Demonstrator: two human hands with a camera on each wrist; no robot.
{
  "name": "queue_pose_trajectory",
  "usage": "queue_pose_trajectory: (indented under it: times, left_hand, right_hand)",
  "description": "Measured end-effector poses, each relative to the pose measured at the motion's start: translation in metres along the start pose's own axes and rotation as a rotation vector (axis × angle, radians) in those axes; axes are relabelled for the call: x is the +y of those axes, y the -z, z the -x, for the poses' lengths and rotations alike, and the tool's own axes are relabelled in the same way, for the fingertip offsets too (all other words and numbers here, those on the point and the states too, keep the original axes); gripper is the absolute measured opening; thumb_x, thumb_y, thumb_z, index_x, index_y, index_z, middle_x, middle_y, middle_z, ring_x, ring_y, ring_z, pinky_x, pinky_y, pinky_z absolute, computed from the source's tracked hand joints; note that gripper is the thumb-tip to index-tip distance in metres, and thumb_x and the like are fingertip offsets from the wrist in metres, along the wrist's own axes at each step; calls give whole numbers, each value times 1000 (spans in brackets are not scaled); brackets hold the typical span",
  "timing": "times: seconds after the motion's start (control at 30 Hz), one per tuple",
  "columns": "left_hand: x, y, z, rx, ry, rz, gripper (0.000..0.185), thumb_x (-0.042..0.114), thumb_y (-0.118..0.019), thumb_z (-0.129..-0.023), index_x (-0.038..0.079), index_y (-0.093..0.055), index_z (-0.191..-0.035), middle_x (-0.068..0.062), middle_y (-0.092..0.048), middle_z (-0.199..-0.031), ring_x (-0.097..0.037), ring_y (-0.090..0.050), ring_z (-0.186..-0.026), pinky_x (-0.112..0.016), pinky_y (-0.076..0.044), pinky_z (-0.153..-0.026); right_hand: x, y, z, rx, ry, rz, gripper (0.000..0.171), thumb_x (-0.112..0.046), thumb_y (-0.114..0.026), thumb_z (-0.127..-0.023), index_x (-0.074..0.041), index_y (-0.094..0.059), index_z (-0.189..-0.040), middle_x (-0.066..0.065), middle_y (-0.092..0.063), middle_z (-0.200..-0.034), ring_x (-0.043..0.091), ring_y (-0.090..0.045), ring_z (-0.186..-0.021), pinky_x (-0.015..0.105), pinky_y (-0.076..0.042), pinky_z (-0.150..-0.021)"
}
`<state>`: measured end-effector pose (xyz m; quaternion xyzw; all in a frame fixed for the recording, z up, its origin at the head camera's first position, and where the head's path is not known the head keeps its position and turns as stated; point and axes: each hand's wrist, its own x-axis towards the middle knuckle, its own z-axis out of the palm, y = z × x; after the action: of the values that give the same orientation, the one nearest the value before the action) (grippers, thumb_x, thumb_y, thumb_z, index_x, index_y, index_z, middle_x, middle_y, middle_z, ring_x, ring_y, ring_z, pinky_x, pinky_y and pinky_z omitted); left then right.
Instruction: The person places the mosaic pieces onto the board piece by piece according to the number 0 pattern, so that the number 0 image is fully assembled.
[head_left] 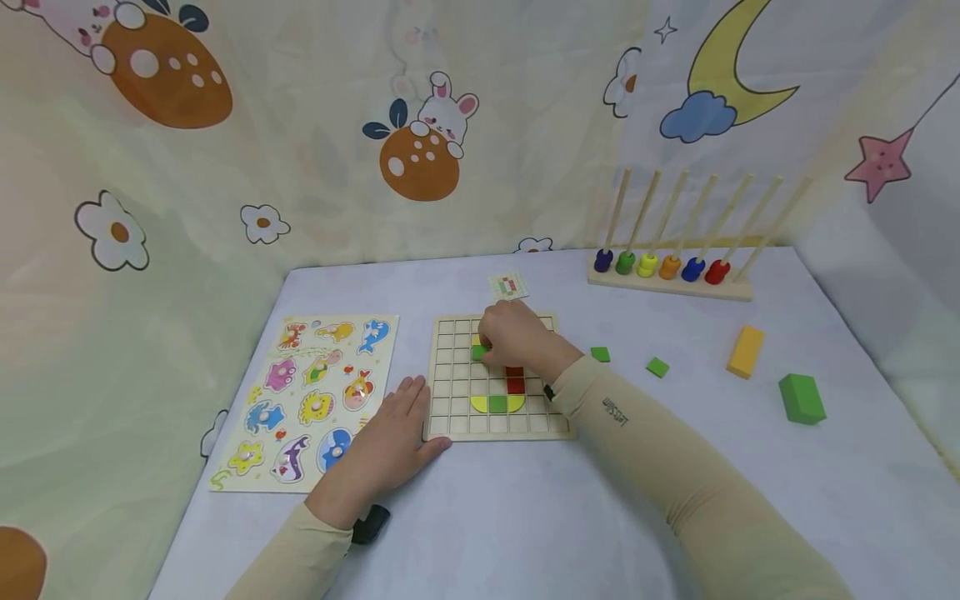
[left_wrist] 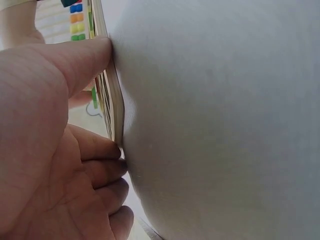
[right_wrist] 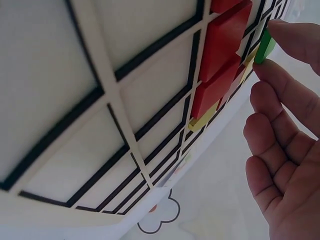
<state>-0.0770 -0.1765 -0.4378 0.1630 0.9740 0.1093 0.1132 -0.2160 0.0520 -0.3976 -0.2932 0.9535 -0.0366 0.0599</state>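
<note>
Pinching a green tile (head_left: 479,352) over the grid board (head_left: 450,417), the right hand (head_left: 517,337) works mid-table while the left hand (head_left: 390,442) lies flat, fingers spread, against the board's left edge. Left wrist view: fingertips (left_wrist: 102,50) touch the board edge (left_wrist: 117,110). Right wrist view: finger and thumb (right_wrist: 295,37) pinch the green tile (right_wrist: 264,47) beside red tiles (right_wrist: 222,60).

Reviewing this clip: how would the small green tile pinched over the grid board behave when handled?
The green tile looks stiff and probably light: the right hand pinches it with fingertips alone. Flat and square-edged, it should slide rather than roll. Its small size could let it slip from the grip.
</note>
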Motion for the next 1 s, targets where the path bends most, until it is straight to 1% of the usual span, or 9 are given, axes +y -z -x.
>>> queue_pose_trajectory:
  times: [0.33,0.63,0.77,0.87,1.0]
  left_hand:
    - [1,0,0,2,-5,2,96,56,-68,-97,1,-27,-164,-14,-20,-175,-33,-15,-165,-52,-22,-133]
    - [1,0,0,3,-4,3,96,56,-68,-97,0,-27,-164,-15,-20,-175,-33,-15,-165,-53,-22,-133]
    - [1,-1,0,3,-4,8,96,55,-68,-97,0,-27,-164,-15,-20,-175,-33,-15,-165,-53,-21,-133]
    - [0,-1,0,2,-5,6,96,56,-67,-98,0,-27,-164,-15,-20,-175,-33,-15,-165,-53,-21,-133]
    - [0,0,1,0,-6,3,96,56,-67,-98,0,-26,-164,-15,-20,-175,-33,-15,-165,-52,-21,-133]
  right_hand:
    - [0,-4,-1,2,-1,-15,17,-31,-83,-88,-18,-78,-78,-6,-73,-82,20,-61,-90,40,-49,-87]
    - [0,-4,-1,1,-5,-30,18,-33,-84,-88,-18,-78,-80,-6,-73,-84,20,-62,-92,39,-49,-87]
    - [1,-5,0,-5,-5,-46,17,-33,-84,-88,-18,-80,-84,-6,-74,-85,19,-61,-91,38,-48,-85]
    - [2,-4,0,-4,-9,-50,16,-33,-84,-88,-17,-82,-89,-6,-74,-87,19,-61,-90,37,-49,-84]
    - [3,-1,4,26,-4,-68,17,-32,-83,-88,-17,-84,-95,-5,-74,-86,18,-60,-86,36,-51,-82]
